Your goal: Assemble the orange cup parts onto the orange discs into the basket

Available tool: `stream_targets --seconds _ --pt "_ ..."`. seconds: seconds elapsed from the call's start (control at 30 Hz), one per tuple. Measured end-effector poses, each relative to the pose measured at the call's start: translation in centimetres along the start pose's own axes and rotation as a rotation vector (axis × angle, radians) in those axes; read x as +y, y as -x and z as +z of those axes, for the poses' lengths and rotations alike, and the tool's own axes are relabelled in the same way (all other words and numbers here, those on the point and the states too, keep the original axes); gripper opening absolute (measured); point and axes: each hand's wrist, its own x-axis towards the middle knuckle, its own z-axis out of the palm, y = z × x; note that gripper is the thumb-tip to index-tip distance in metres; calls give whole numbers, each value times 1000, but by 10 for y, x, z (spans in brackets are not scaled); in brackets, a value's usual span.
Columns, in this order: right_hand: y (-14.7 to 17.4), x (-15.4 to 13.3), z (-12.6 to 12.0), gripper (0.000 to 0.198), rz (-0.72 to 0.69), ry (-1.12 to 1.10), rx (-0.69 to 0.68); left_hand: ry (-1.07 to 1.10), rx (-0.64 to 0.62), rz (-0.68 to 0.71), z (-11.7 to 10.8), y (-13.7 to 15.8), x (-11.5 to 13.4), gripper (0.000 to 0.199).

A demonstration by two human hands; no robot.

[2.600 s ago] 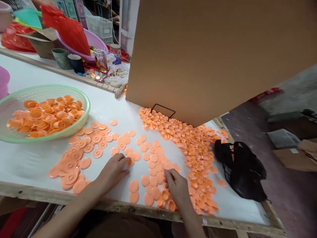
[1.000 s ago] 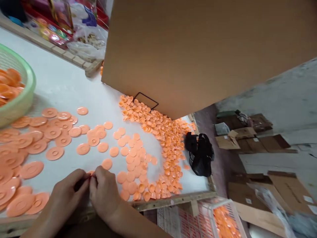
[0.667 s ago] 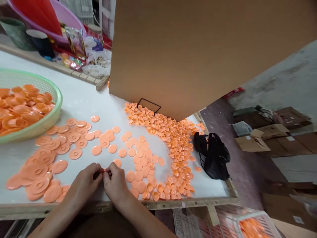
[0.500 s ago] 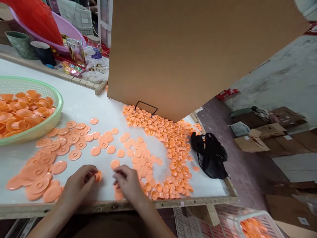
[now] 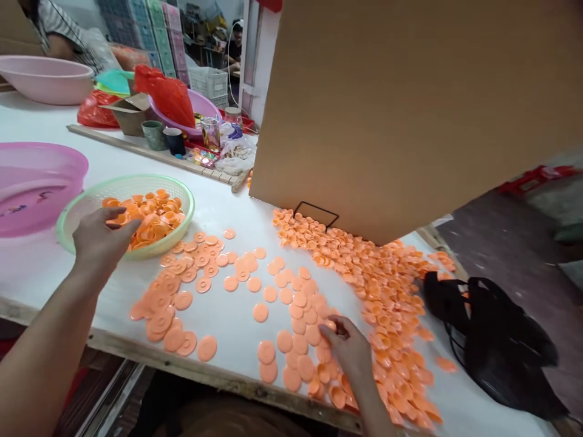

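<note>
Orange discs (image 5: 299, 345) near worktop's (image 5: 230, 321) front edge: our right hand (image 5: 351, 347)'s there, grip unclear; left hand (image 5: 101, 240)'s now spread over green basket (image 5: 186, 228), likely just released.

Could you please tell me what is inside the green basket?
The green basket holds a heap of orange cup-shaped pieces. The left hand blocks part of the basket's left side, and the heap hides whatever lies beneath it.

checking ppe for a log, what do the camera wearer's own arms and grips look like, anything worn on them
The left grip and right grip are human and ungloved. The left forearm and right forearm show no sleeve, watch or marking.
</note>
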Motion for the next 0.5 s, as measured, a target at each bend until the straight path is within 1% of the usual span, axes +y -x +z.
stream_targets --seconds 0.03,0.07,0.1,0.17,0.2,0.23,0.3,0.33,0.4,0.5 --pt "-1 0 -4 44 53 -51 20 -40 1 67 4 5 1 31" --pt "-1 -1 -8 46 104 -94 42 -15 -59 120 10 18 3 25" --pt "-1 -3 -12 48 149 -125 61 57 -177 175 20 36 7 20" --pt "1 -11 -18 48 197 -150 82 202 -470 325 45 80 15 18" --pt "2 -17 -19 48 193 -155 80 228 -567 409 58 103 19 21" --pt "3 -25 -17 47 176 -162 68 219 -632 487 70 124 23 25" --pt "7 -43 -9 44 136 -203 20 125 -671 598 85 159 30 32" --pt "9 -53 -2 42 124 -234 -14 71 -682 625 88 172 32 33" --pt "13 -71 15 33 106 -301 -95 2 -714 640 84 188 36 27" --pt "19 -92 46 18 49 -327 -224 -2 -739 607 71 197 38 15"
